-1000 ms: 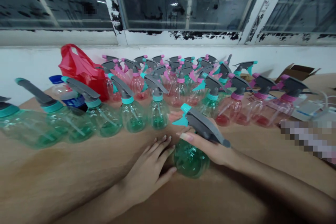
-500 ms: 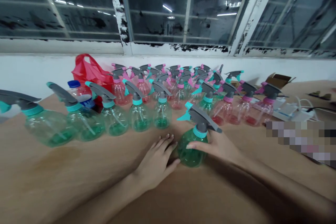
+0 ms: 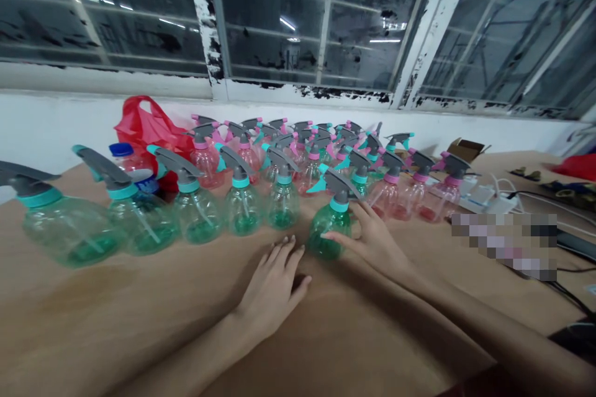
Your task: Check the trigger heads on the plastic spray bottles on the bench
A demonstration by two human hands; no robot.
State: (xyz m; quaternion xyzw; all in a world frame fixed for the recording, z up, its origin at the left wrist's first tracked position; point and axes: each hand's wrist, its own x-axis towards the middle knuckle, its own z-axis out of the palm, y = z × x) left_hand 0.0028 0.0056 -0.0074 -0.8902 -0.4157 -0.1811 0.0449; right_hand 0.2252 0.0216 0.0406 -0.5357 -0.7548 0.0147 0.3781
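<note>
Worktop point(image 3: 298, 335), light brown wood grain, darker stain at near left. Right hand point(image 3: 372, 239) grasping a green spray bottle point(image 3: 330, 226) around its clear, rounded body: thumb across the near face, fingers at the right side. Bottle roughly mid-scene, upright, turquoise collar, grey trigger head with turquoise nozzle and trigger pointing left; green liquid inside. Left hand point(image 3: 274, 291) palm down on the worktop, fingers extended and a little spread, grip released, nothing in it; fingertips just left of the bottle, a narrow gap between. Left of the bottle, a line of five green bottles point(image 3: 244, 208) with turquoise collars, running out to the left edge, small pools of green liquid in the bottoms. To the right and slightly farther, three pink bottles point(image 3: 412, 195) with pink collars, standing close together. Behind both, a crowded cluster of spray bottles point(image 3: 314, 167), pink and green mixed, many overlapping; exact count cannot be told. Far left: red plastic bag point(image 3: 149, 127) against the white wall point(image 3: 60, 115), a blue-capped bottle point(image 3: 125, 161) in front of it. Far right: open cardboard box point(image 3: 465, 150), white cables point(image 3: 503, 186) nearer. Item at right, pixelated, not identifiable. Dark windows point(image 3: 279, 25) above the wall, paint flaking on the frames.
</note>
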